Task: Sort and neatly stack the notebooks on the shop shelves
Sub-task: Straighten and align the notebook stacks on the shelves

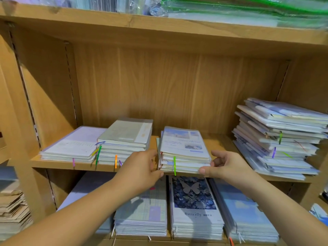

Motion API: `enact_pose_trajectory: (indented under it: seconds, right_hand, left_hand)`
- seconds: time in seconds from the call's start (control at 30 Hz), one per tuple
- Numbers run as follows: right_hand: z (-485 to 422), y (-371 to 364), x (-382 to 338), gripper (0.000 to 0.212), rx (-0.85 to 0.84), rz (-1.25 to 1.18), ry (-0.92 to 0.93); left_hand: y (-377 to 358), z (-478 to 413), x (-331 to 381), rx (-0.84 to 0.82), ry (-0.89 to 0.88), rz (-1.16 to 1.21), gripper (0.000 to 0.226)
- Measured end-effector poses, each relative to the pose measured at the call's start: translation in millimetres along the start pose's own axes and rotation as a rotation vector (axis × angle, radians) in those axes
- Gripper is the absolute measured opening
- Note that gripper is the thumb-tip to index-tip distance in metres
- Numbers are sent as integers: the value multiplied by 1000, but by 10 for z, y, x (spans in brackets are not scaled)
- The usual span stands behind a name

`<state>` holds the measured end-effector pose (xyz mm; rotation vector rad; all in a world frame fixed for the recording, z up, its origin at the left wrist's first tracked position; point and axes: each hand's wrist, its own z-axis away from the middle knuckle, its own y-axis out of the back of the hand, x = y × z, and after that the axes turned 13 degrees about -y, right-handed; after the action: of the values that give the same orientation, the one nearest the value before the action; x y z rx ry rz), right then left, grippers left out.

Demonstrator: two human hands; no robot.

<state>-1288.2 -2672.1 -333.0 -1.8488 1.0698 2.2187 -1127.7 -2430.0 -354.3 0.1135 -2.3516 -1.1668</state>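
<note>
A small stack of plastic-wrapped notebooks (pixel 184 148) with a pale blue cover and a green ribbon sits at the front of the middle shelf (pixel 53 165). My left hand (pixel 142 167) grips the stack's near left corner, thumb at the lower edge. My right hand (pixel 223 166) holds the near right corner, thumb under the edge and fingers curled above. To the left stand a cream-covered stack (pixel 124 139) and a low lilac stack (pixel 71 146). A tall, uneven pile of notebooks (pixel 278 137) fills the shelf's right end.
The lower shelf holds rows of notebooks, among them a dark blue "Butterfly" stack (pixel 195 206), a plaid stack (pixel 143 213) and a sky-blue stack (pixel 246 212). Green-edged plastic folders (pixel 248 9) lie on the top shelf. Brown paper goods (pixel 12 206) sit at lower left.
</note>
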Motion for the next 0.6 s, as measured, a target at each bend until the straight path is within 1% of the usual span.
enact_pose_trajectory:
  seconds: [0.07, 0.13, 0.17, 0.23, 0.3, 0.4, 0.5, 0.6]
  right_hand:
    - [-12, -2, -14, 41, -35, 95, -22]
    - [-25, -19, -40, 25, -81, 136, -28]
    - [-33, -25, -59, 21, -85, 147, -33]
    - [-66, -29, -82, 20, -74, 192, -46]
    - [-95, -21, -96, 19, -65, 234, -39]
    - [-153, 11, -79, 10, -76, 237, -25]
    - [-194, 21, -67, 12, -60, 287, -13]
    - [-194, -26, -58, 12, -93, 265, 8]
  left_hand:
    - [28, -28, 10, -57, 5, -40, 28]
    - [-1, -79, 46, -157, -1, -36, 29]
    - [-23, -108, 62, -180, -9, -36, 31]
    - [-62, -150, 75, -163, -1, -26, 35]
    - [-107, -164, 60, -128, 4, 7, 33]
    - [-164, -150, 51, -70, -29, 5, 34]
    - [-205, -121, 53, -19, -43, 5, 41]
    - [-231, -95, 41, 2, -21, 99, 36]
